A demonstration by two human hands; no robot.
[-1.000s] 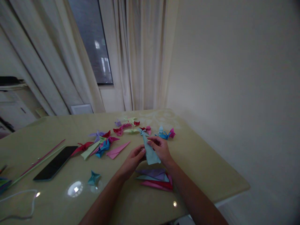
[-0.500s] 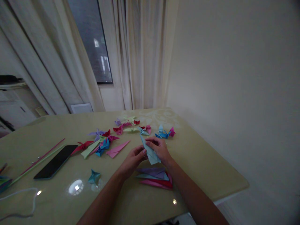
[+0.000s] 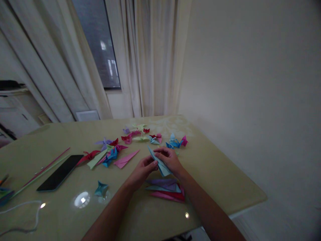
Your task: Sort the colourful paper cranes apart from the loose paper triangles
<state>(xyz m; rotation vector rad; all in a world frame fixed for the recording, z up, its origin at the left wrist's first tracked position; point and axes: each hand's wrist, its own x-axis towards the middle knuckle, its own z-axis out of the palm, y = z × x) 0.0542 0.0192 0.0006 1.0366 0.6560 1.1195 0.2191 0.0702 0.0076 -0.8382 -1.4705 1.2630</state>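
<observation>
A light blue folded paper plane (image 3: 163, 168) is held just above the table between both hands, its narrow tip pointing away from me. My left hand (image 3: 144, 169) pinches its left side between thumb and fingers. My right hand (image 3: 168, 158) grips the right side, with the thumb lying along the fold. Below the hands lies a stack of folded papers (image 3: 165, 190) in purple, light blue, red and pink. A pink folded paper (image 3: 126, 159) rests on the table to the left of my hands.
Several folded paper figures (image 3: 110, 154) lie in clusters farther back. A black phone (image 3: 60, 174), thin paper strips (image 3: 45, 169), a teal paper star (image 3: 101, 189) and a white cable (image 3: 37, 214) are on the left. The table (image 3: 225, 187) borders a wall (image 3: 250, 83) on the right.
The light blue folded paper has tilted in my hands, so it now looks narrower and shows its edges more. Both hands keep hold in nearly the same place.
</observation>
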